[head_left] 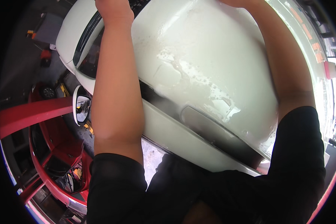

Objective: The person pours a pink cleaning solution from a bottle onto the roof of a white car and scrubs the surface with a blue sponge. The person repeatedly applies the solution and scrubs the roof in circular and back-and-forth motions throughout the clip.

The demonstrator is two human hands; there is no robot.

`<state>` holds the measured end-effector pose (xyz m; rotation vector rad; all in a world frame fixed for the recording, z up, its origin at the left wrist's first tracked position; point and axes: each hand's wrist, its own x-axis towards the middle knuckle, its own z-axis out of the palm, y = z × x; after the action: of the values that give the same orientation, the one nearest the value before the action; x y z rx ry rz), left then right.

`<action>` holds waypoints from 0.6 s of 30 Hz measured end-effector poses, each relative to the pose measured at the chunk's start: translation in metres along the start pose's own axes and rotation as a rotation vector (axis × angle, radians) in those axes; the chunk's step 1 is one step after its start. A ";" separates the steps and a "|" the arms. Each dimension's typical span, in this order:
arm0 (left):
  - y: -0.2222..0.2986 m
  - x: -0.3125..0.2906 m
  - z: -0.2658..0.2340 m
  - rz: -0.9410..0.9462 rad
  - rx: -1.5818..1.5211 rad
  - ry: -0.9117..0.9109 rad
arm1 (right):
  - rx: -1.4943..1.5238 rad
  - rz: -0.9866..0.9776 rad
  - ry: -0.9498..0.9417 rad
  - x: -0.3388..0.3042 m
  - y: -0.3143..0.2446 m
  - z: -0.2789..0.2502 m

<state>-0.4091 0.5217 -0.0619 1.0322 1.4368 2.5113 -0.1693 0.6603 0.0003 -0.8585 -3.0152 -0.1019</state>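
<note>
The white hood (212, 44) spreads from the centre toward one o'clock, smooth, gently curved, beaded with water; it looks stiff but slippery, probably best held by its rim. The left hand (115, 8), at eleven o'clock, and right hand (236, 2), at one, run out of view, so their openness and hold cannot be told

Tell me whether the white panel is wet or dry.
The white panel is wet, at least in patches: droplets and glossy streaks show across it.
</note>
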 end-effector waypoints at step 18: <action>0.010 0.003 0.001 -0.009 -0.014 0.029 | 0.017 -0.129 -0.010 -0.008 -0.031 0.019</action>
<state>-0.4089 0.5178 -0.0523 0.9891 1.4256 2.5367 -0.1787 0.6309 -0.0211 -0.6652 -3.0740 -0.0728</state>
